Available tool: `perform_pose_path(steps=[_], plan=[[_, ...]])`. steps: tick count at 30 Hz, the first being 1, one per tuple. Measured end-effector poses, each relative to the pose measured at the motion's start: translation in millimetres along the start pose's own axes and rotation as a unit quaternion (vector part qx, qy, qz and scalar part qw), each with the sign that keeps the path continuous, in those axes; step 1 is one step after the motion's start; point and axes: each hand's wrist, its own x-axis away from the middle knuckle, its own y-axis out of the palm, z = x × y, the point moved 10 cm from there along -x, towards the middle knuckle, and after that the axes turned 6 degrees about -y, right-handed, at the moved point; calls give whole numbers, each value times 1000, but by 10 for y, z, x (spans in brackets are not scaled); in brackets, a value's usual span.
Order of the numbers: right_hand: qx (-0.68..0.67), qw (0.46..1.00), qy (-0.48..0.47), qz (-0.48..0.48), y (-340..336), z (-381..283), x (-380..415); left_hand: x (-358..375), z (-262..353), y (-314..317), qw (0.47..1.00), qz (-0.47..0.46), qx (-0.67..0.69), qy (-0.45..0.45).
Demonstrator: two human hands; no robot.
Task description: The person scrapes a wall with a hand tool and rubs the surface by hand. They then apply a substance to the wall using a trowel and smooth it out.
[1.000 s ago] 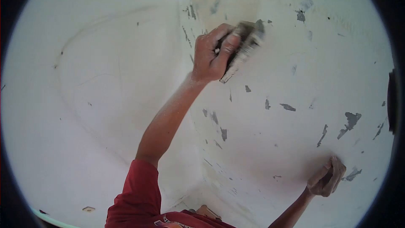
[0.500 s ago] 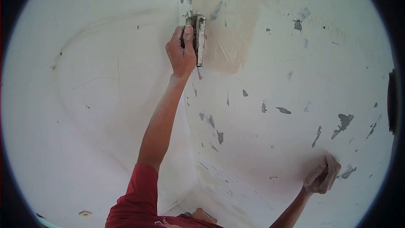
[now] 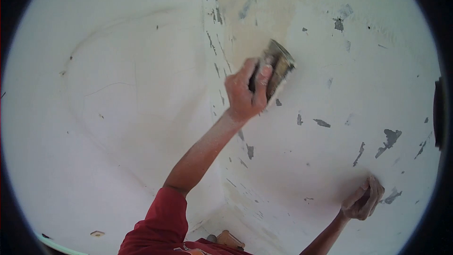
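My left hand (image 3: 245,89) is closed around a dusty sanding block (image 3: 282,68), with the thumb and fingers on its back. The block is tilted and its flat side faces the right wall (image 3: 311,174), just right of the corner; whether its whole face touches cannot be told. White dust coats this hand and forearm. Lower right, my right hand (image 3: 362,200) rests against the same wall, fingers curled together. Its shadowed hollow shows nothing held.
Grey chipped patches (image 3: 389,141) mark the right wall, and a beige area (image 3: 259,14) lies near its top. The left wall (image 3: 113,127) has fine cracks and small holes. A dark object (image 3: 439,113) sits at the right edge; a brown item (image 3: 230,240) is low in the corner.
My left hand has moved the sanding block from the corner line rightward and down along the right wall, turning it to a slant. My right hand stays against the wall.
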Motion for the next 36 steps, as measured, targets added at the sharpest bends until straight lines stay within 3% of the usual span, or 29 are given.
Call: perform_pose_path(steps=[2,3,6,8,12,15,19,24,27,28,30,33,36], plan=[[-7,1000,-3,8,-8,-18,4,150,-226,125,972,-87,151,-158],[-4,1000,1,8,-10,-2,2,161,-267,65,955,-45,230,-179],[-6,1000,6,19,-25,-4,-15,-33,-519,-236,957,19,207,-203],[-15,1000,6,25,-46,2,-29,-310,-626,-459,979,69,129,-144],[-18,1000,20,14,-44,23,-12,-496,-672,-451,984,58,33,-165],[-18,1000,9,3,-33,19,-17,-459,-442,-193,995,71,-52,-45],[-16,999,27,23,-28,19,-13,-276,-351,-3,991,87,-101,6],[8,999,30,10,19,-6,-30,-44,-19,75,997,52,-63,0],[9,999,24,19,-1,-20,-24,19,-183,78,978,-62,82,-182],[6,1000,13,19,-19,-11,-34,41,-210,-3,977,-57,82,-186],[-2,1000,18,21,-25,37,-3,-62,-199,-318,993,13,55,-101],[-11,999,30,17,-26,46,20,-409,-507,-646,994,45,-34,-90],[-8,1000,28,10,-37,64,45,-702,-901,-587,995,48,-56,-63]])
